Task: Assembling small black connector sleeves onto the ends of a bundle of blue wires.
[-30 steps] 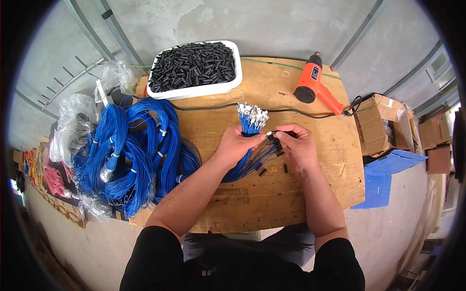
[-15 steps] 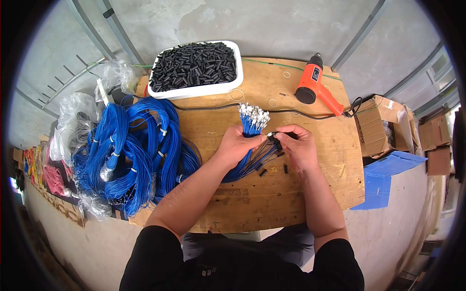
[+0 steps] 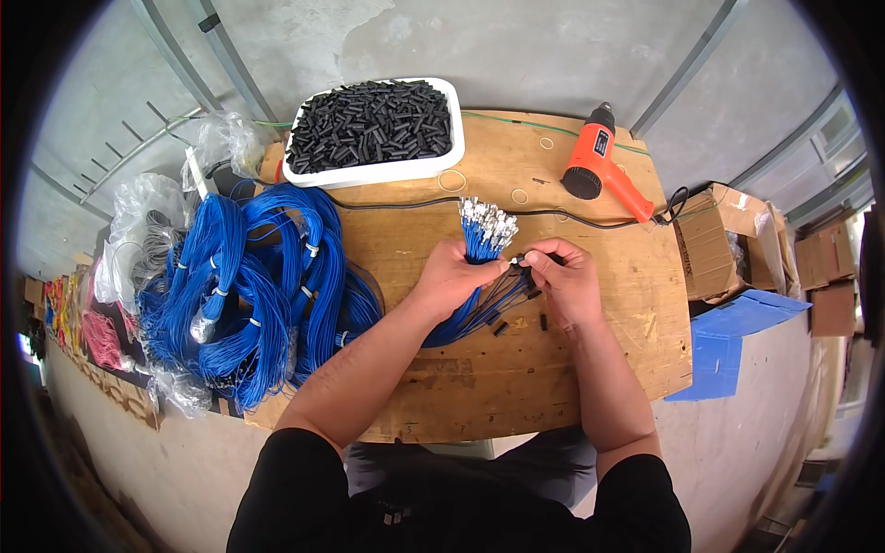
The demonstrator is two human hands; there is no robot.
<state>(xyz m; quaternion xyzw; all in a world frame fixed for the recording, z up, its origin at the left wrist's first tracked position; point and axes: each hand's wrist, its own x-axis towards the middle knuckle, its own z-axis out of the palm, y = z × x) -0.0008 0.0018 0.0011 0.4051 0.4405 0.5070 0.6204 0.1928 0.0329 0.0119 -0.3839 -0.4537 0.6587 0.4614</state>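
Note:
A bundle of blue wires (image 3: 480, 247) stands upright in my left hand (image 3: 452, 278), whose fingers are wrapped round it. White connectors (image 3: 489, 221) crown the bundle's top. Just right of it, my right hand (image 3: 566, 278) pinches a short black tube (image 3: 523, 260), mostly hidden by the fingers. The tube meets a white wire end (image 3: 513, 262) beside my left thumb. Below my hands, wires with dark ends fan out over the wooden table (image 3: 442, 392), and a few loose black tubes (image 3: 501, 327) lie near them.
Large coils of blue wire (image 3: 244, 286) fill the table's left side. At the back stands a white tray (image 3: 387, 169) heaped with black tubes (image 3: 369, 124). An orange heat gun (image 3: 595, 157) rests back right, its black cord (image 3: 406, 205) crossing the table. A cardboard box (image 3: 705, 240) sits beyond the right edge.
The wire bundle and my left hand have shifted slightly right. The black tube between my right fingers shows less than before, and my right hand has barely moved.

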